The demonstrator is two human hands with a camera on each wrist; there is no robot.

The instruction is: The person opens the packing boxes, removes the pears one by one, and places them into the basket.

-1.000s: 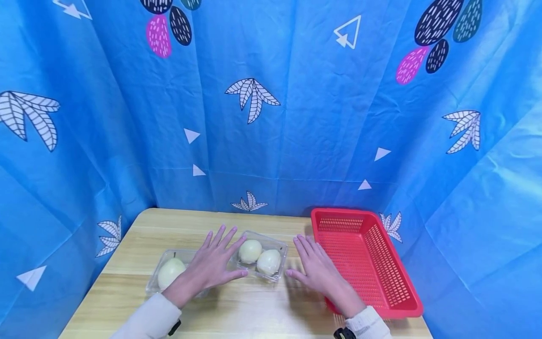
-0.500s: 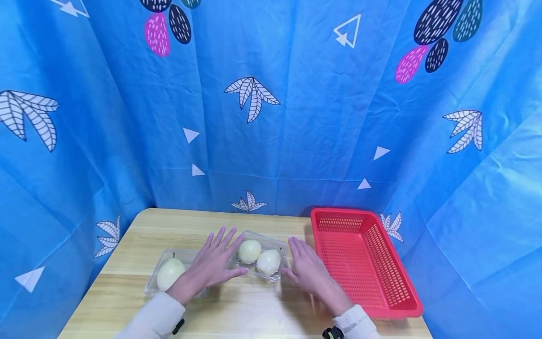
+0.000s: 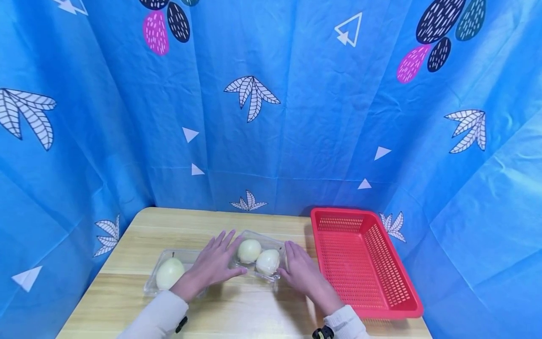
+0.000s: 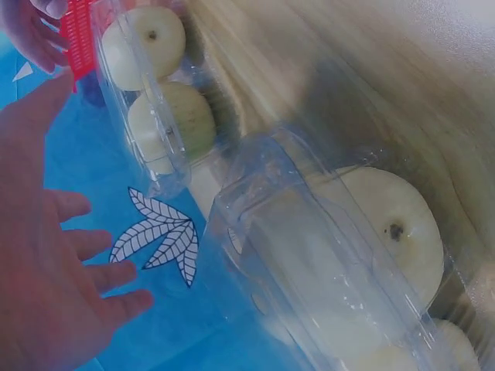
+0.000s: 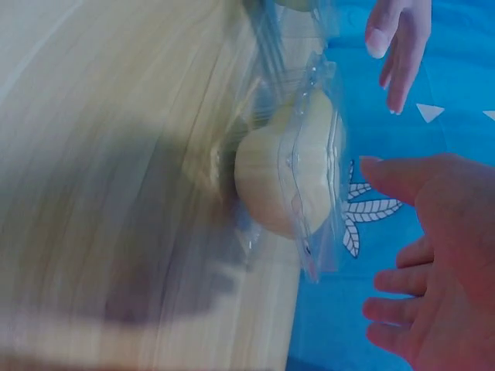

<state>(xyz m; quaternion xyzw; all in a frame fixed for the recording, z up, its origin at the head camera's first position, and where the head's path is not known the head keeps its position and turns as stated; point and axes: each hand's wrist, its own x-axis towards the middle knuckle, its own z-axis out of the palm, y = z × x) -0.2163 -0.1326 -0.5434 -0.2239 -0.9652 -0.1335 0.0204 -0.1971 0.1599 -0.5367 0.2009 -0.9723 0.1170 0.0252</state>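
Front approach free, both flanks taken

The middle clear box (image 3: 267, 241) can be reached across bare tabletop (image 3: 245, 310) between the pale sleeves (image 3: 158, 313). Its left flank is occupied by the left hand (image 3: 213, 263), by which part of the left clear box (image 3: 189, 256) is also covered. The gap toward the red basket (image 3: 394, 254) is largely filled by the right hand (image 3: 304, 272). Behind both boxes, a strip of tabletop is bounded by the blue curtain (image 3: 254, 155). The basket can be entered from above; sideways passage is barred by its walls.

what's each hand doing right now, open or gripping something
Left hand: open, holding nothing.
Right hand: open, holding nothing, beside a clear container.
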